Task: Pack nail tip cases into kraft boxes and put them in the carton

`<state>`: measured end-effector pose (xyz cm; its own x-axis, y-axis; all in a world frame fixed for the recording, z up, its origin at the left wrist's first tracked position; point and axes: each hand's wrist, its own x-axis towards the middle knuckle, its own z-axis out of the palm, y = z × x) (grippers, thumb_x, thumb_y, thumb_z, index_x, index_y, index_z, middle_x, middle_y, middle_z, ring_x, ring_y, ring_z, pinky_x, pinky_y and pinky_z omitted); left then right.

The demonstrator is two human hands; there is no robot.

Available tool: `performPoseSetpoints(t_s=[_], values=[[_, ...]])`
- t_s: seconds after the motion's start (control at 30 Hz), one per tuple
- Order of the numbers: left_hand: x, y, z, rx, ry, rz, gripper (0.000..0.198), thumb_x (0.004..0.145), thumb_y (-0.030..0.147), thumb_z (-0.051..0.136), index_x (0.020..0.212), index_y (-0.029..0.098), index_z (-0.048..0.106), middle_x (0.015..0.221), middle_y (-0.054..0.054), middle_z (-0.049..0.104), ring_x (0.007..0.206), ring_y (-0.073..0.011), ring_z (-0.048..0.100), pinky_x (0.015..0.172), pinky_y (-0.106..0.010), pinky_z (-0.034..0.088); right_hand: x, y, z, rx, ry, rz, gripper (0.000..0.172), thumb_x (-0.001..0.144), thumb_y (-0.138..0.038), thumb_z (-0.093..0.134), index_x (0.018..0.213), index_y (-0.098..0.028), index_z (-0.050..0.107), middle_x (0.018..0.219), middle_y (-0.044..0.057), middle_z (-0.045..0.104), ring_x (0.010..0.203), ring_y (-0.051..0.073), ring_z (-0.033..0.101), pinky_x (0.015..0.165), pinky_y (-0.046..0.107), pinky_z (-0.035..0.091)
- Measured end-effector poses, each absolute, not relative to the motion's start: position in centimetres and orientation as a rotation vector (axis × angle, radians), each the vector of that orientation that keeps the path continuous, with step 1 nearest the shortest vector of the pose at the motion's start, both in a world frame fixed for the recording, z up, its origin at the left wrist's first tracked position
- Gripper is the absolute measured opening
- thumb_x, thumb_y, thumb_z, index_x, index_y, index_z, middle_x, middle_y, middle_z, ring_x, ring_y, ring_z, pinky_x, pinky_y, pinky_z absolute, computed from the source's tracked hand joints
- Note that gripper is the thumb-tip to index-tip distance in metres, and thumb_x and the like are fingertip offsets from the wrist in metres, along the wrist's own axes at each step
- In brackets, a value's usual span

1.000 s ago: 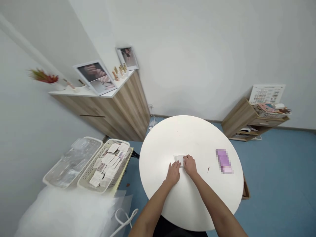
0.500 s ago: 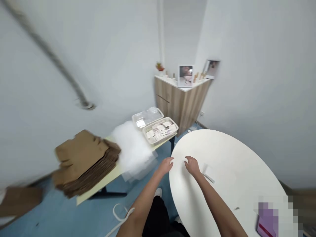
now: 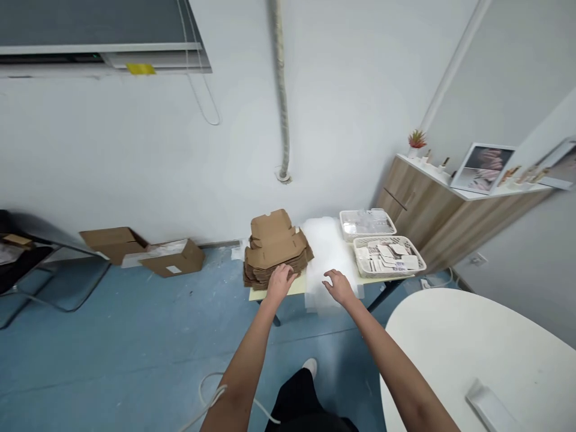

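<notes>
My left hand [image 3: 281, 282] is stretched forward with its fingers apart, in front of a stack of flat brown cardboard box blanks [image 3: 275, 247]. Whether its fingertips touch the stack I cannot tell. To the right, my right hand [image 3: 338, 285] reaches out, fingers curved and apart, holding nothing. It appears over the front of a pile of white translucent packing sheets [image 3: 327, 247]. Both piles lie on a narrow pale yellow table [image 3: 297, 285]. Beyond my right hand, a white basket [image 3: 423, 269] holds small white cards or packets, and a second basket [image 3: 345, 235] behind it holds clear plastic pieces.
A round white table [image 3: 441, 342] stands at right, bearing a white object [image 3: 490, 408]. A wooden cabinet [image 3: 432, 216] with picture frames fills the back right corner. Open cartons [image 3: 175, 261] and a black chair [image 3: 27, 264] are on the left. A white cable [image 3: 207, 402] hangs by my left arm.
My view has swung left, away from the round table and toward the narrow table. Both hands, still empty, now reach toward the cardboard stack and the packing sheets.
</notes>
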<state>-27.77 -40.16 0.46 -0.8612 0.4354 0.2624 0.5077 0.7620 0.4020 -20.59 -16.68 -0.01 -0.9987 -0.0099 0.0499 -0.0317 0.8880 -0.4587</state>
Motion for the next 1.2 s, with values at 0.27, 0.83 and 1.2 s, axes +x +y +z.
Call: performPoseSetpoints(t_s=[0.27,0.83,1.2], values=[[-34.3,-46.1,1.9,-0.5,-2.979,-0.267,0.025,0.09,0.044,0.056,0.091,0.019,0.056,0.097,-0.008,0.056,0.096,-0.026,0.052,0.078,-0.035,0.041,-28.7,-24.6,1.0,0.369,-2.842,0.612,0.01,0.086,-0.019,0.059,0.096,-0.019,0.061,0.097,0.007,0.06,0.092,0.022,0.053,0.082,0.035,0.043],[-38.3,-48.7,2.1,-0.933,-2.991,-0.416,0.009,0.085,0.014,0.05,0.08,0.021,0.055,0.089,-0.005,0.059,0.088,-0.0221,0.058,0.078,-0.033,0.044,-37.4,-26.6,3.6,0.627,-2.973,0.053,0.026,0.085,-0.003,0.044,0.093,-0.018,0.063,0.087,0.008,0.067,0.097,0.023,0.055,0.114,0.051,0.019],[-37.8,-46.9,9.6,-0.661,-2.661,-0.523,0.041,0.083,0.011,0.046,0.117,0.025,0.064,0.124,-0.007,0.065,0.121,-0.0293,0.054,0.117,-0.06,0.013,-36.6,-22.2,11.9,0.582,-2.595,0.216,0.03,0.091,-0.003,0.034,0.088,-0.021,0.058,0.08,0.005,0.063,0.09,0.021,0.052,0.107,0.045,0.033]])
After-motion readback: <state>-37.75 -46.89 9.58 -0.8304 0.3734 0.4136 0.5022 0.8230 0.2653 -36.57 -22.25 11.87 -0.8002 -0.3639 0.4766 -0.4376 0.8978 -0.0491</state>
